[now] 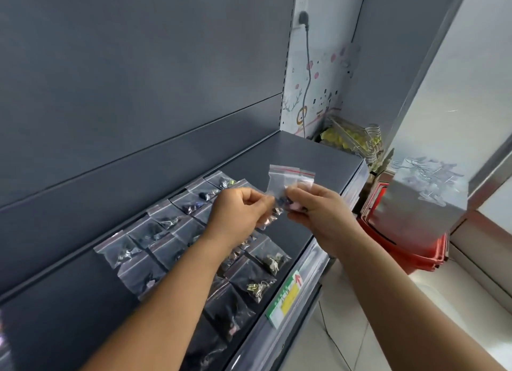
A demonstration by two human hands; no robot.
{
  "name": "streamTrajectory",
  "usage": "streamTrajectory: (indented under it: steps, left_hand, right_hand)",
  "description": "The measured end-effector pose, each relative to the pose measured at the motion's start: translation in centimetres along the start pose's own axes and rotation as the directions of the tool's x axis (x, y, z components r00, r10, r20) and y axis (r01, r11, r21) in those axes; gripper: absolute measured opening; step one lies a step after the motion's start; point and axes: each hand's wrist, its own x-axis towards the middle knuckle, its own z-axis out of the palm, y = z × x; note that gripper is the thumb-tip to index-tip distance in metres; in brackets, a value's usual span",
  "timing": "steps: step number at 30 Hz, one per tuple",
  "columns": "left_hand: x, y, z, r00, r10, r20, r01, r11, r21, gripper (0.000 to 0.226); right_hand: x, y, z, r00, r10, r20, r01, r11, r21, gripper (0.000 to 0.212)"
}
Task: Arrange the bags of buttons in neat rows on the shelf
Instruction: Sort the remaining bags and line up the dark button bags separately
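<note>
1. Shelf (318,160): dark grey deck running from the near left corner away to the far right corner, back panel along its rear edge, price strip (285,301) on its front edge. The right end of the deck is bare.

2. Laid bags (166,248): clear zip bags with red seal lines lie flat in rows parallel to the rear edge, roughly three rows deep from rear to front. The rows stop about mid-shelf, directly under the hands. Judgement: the next open slot lies just past the row ends, toward the right end of the shelf.

3. Held bags (288,179): a small bunch, lifted clear of the shelf, tops up, long axis near upright; seal ends stand above the fingers, buttons sag at the bottom between the two hands. Count uncertain, at least two.

4. Left hand (238,207): curled, thumb and fingers pinching the lower left of the bunch. It hangs over the row ends, so it is the nearer hand to the laid rows.

5. Right hand (318,207): fingers closed round the lower right of the bunch, nearer the shelf's front edge.

6. Judgement: coming move turns on peeling one bag off, tipping it flat, and setting it down and slightly right of the hands, edges square to the neighbours.
</note>
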Motion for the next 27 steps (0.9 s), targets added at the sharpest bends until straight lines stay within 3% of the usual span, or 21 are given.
streamTrajectory:
  steps: [4,10,15,19,23,27]
  left_hand:
    - [0.3,-0.5,-0.7,0.995,-0.008,-0.097,0.019,0.994,0.112,0.014]
    - [1.3,0.2,1.8,0.941,-0.004,-0.338,0.049,0.991,0.124,0.006]
    - [1.0,-0.1,5.1,0.872,-0.097,-0.48,0.184,0.973,0.137,0.015]
    - [-0.4,-0.7,7.5,0.826,-0.191,-0.531,0.311,0.939,0.145,0.012]
    - [-1.6,-1.3,9.4,0.782,-0.251,-0.571,0.451,0.86,0.239,0.014]
    - [-1.9,-1.1,10.9,0.743,-0.232,-0.628,0.541,0.761,0.359,0.017]
  right_hand:
    - [2.1,0.1,0.1,0.997,0.011,0.081,-0.005,0.998,-0.067,0.021]
    - [5.1,0.2,-1.4,0.935,0.057,0.35,0.022,0.975,-0.22,0.016]
    - [8.0,0.4,-4.8,0.908,0.124,0.401,-0.015,0.964,-0.264,0.016]
    - [9.8,0.9,-6.7,0.883,0.157,0.443,0.083,0.876,-0.476,0.023]
    - [10.1,1.3,-7.2,0.841,0.194,0.505,0.168,0.794,-0.584,0.008]
    - [10.0,2.1,-7.1,0.808,0.21,0.55,0.281,0.683,-0.674,0.021]
